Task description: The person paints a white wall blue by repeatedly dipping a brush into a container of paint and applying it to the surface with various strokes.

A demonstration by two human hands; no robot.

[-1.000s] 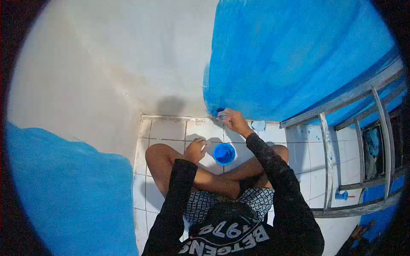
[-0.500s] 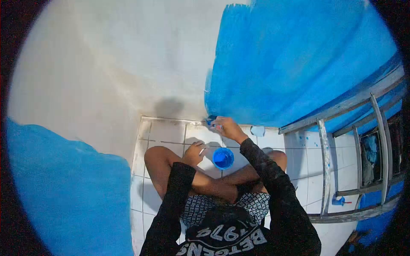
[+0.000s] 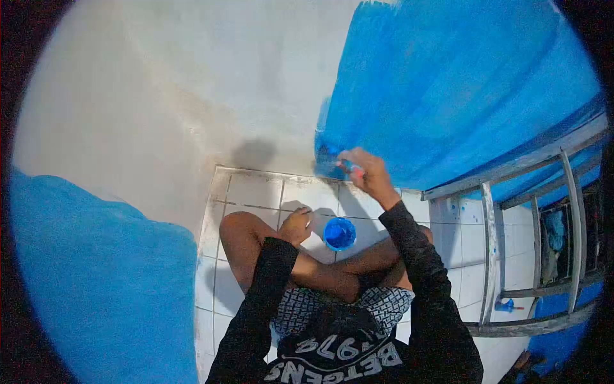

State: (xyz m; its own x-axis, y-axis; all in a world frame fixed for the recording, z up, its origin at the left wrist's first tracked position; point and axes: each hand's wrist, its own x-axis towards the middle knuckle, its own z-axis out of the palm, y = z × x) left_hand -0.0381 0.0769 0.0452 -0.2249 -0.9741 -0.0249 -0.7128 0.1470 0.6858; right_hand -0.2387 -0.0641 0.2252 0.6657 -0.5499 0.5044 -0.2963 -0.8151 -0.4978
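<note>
My right hand [image 3: 368, 174] grips a paintbrush [image 3: 349, 168] with a partly reddish handle, blurred by motion. Its dark bristles are against the blue-painted wall [image 3: 416, 109], low down by the left edge of the paint. A small blue bucket [image 3: 327, 239] with blue paint inside stands on the floor between my hands, in front of my crossed legs. To the left of the bucket, my left hand [image 3: 295, 226] rests near my knee with its fingers curled. A small pale thing shows at those fingertips, too small to name.
Unpainted whitish wall [image 3: 256, 77] lies left of the blue area, and another blue patch [image 3: 102, 275] covers the lower left wall. A wooden ladder [image 3: 488, 249] leans at the right. Beyond its rail, a blue tool with a reddish handle [image 3: 505, 305] lies on the white tiles [image 3: 256, 191].
My right hand has moved up and right with the paintbrush, from the wall's base to slightly higher. Fresh darker blue shows at the bottom edge. My left hand stays near my knee.
</note>
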